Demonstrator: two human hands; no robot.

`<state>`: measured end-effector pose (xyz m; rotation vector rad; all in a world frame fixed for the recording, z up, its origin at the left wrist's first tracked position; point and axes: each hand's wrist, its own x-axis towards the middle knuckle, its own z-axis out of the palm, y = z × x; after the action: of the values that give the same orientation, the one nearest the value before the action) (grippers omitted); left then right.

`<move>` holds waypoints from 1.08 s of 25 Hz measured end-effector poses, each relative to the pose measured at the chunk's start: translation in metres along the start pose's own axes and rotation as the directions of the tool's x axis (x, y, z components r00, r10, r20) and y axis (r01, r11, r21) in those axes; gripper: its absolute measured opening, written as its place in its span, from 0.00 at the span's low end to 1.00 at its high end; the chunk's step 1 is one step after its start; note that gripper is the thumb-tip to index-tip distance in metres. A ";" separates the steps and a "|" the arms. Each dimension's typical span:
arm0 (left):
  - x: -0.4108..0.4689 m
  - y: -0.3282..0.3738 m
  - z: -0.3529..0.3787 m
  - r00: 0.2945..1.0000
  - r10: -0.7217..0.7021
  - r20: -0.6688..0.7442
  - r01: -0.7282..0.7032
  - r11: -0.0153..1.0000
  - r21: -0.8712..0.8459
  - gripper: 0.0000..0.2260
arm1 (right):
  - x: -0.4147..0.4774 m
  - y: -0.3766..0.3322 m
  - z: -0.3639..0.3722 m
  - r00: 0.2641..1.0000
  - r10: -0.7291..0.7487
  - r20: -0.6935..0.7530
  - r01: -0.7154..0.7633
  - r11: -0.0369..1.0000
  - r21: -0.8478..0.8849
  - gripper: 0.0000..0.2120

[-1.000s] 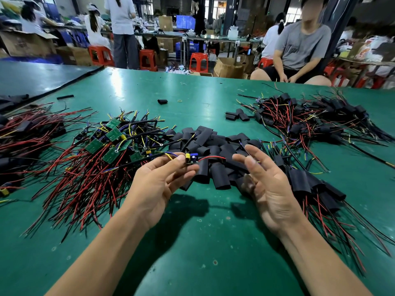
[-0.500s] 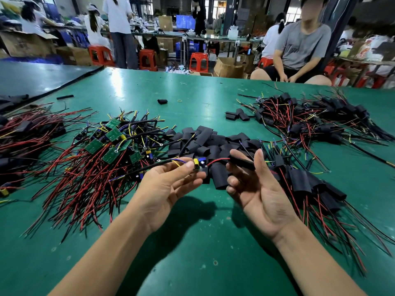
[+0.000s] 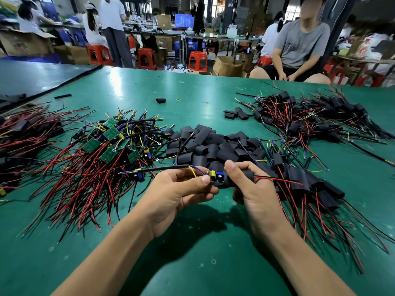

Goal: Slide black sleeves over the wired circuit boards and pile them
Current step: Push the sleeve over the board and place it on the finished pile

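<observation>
Head view: both hands meet over the near middle of the green table [image 3: 192, 253]. The left hand [image 3: 179, 195] pinches the left end of a wired circuit board [image 3: 215, 176] between thumb and fingertips. The board's yellow and blue parts show at the mouth of a black sleeve [image 3: 241, 178]. The right hand [image 3: 254, 189] grips that sleeve, with thumb on top and fingers curled beneath. A red wire [image 3: 277, 179] comes out of the sleeve's right end, and a black cable [image 3: 162, 168] runs left from the board past the left hand.

Just beyond the hands lies a heap of empty sleeves [image 3: 209, 146]. To its left is a pile of bare boards [image 3: 102, 150], green with red and black wires fanned toward the near side. To the right of the hands, sleeved boards [image 3: 310, 184] lie piled with wires trailing toward the near right. A second sleeved pile [image 3: 310, 118] sits at the far right, and a bundle of red wires [image 3: 25, 135] at the far left. A loose sleeve [image 3: 160, 100] lies alone further off. Beyond the table's far edge sits a person in a grey shirt [image 3: 299, 43].
</observation>
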<state>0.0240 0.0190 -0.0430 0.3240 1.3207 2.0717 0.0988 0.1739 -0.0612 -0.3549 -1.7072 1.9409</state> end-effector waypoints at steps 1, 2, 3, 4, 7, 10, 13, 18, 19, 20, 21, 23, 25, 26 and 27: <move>0.000 0.001 0.000 1.000 0.005 -0.007 -0.005 1.000 -0.010 0.09 | 0.000 0.000 0.000 1.000 -0.011 0.011 0.011 0.999 -0.031 0.17; 0.000 0.002 0.000 1.000 0.006 -0.015 -0.006 1.000 -0.020 0.08 | 0.000 0.001 0.000 0.999 -0.025 0.021 0.027 0.997 -0.072 0.19; 0.000 0.003 0.000 1.000 0.002 -0.024 -0.003 0.999 -0.033 0.08 | 0.000 0.000 0.000 0.999 -0.035 0.031 0.038 0.995 -0.093 0.20; 0.000 0.003 0.000 0.999 -0.002 -0.034 0.001 0.999 -0.045 0.07 | 0.000 0.000 0.000 0.999 -0.028 0.044 0.031 0.996 -0.080 0.22; 0.001 0.004 0.001 0.998 -0.001 -0.068 -0.003 0.998 -0.065 0.03 | 0.002 -0.002 0.000 0.986 0.037 0.163 -0.059 0.989 0.133 0.26; 0.002 0.007 -0.001 0.996 0.006 -0.090 -0.014 0.996 -0.086 0.03 | 0.004 -0.004 -0.003 0.960 0.085 0.266 -0.157 0.953 0.260 0.27; 0.001 0.009 -0.003 0.997 0.009 -0.079 -0.016 0.995 -0.097 0.04 | 0.004 -0.003 -0.004 0.960 0.099 0.260 -0.170 0.949 0.265 0.18; 0.002 0.011 -0.001 0.998 0.011 -0.065 -0.018 0.993 -0.112 0.04 | 0.004 -0.005 -0.003 0.949 0.095 0.299 -0.187 0.937 0.297 0.16; 0.002 0.011 -0.002 0.998 0.012 -0.067 -0.020 0.993 -0.120 0.04 | 0.004 -0.004 -0.003 0.949 0.096 0.301 -0.186 0.940 0.286 0.16; 0.002 0.011 -0.002 0.997 0.013 -0.070 -0.022 0.992 -0.126 0.04 | 0.004 -0.003 -0.003 0.950 0.102 0.296 -0.184 0.947 0.263 0.15; 0.002 0.011 -0.003 0.997 0.013 -0.074 -0.022 0.991 -0.130 0.04 | 0.004 -0.002 -0.003 0.951 0.110 0.290 -0.184 0.953 0.242 0.15; 0.003 0.012 -0.004 0.997 0.009 -0.082 -0.021 0.990 -0.142 0.03 | 0.004 0.000 -0.003 0.949 0.114 0.294 -0.188 0.953 0.238 0.14; 0.004 0.012 -0.004 0.997 0.002 -0.083 -0.015 0.988 -0.156 0.03 | 0.004 0.000 -0.003 0.944 0.105 0.312 -0.190 0.948 0.255 0.15; 0.004 0.011 -0.004 0.997 -0.005 -0.078 -0.007 0.987 -0.158 0.03 | 0.004 0.001 -0.002 0.942 0.104 0.319 -0.192 0.947 0.258 0.16; 0.003 0.011 -0.004 0.997 -0.014 -0.070 0.003 0.988 -0.153 0.03 | 0.004 0.001 -0.002 0.941 0.103 0.323 -0.191 0.948 0.256 0.17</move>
<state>0.0152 0.0155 -0.0357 0.1794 1.1929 2.1800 0.0969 0.1777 -0.0619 -0.0779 -1.5846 2.4209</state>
